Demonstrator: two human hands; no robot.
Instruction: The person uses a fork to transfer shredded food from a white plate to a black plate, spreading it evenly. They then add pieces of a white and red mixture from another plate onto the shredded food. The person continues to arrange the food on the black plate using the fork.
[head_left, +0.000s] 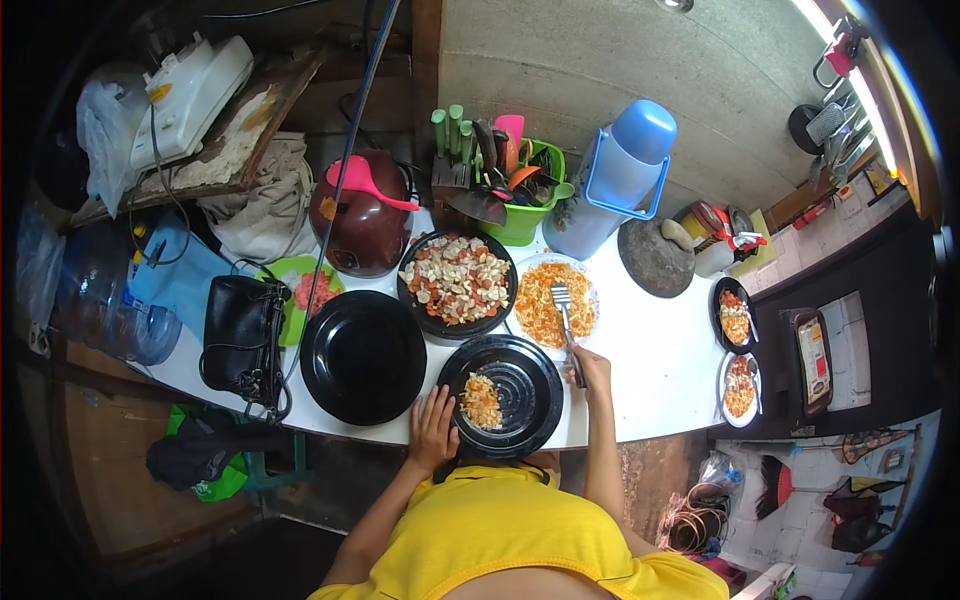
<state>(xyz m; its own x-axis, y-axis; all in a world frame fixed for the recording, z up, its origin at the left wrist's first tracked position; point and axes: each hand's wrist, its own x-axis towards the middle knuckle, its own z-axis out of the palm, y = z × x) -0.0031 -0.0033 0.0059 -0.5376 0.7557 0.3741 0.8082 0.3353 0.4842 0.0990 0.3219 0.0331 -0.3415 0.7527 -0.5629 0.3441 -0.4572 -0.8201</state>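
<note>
Black plate (525, 385) under flat, open left hand (432, 428); right hand (592, 372) fingers closed around fork (565, 325).

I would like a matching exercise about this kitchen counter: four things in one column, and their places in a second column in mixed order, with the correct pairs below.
Things
1. fork
2. pink spoon
3. black handbag
4. left hand

Places
A. lying on top of the dark red rice cooker
B. on the near-left rim of the black plate that holds a little orange food
C. held by the right hand, tines over the white plate of orange food
D. at the left end of the white counter, beside the empty black plate

Pairs: 1-C, 2-A, 3-D, 4-B
</note>
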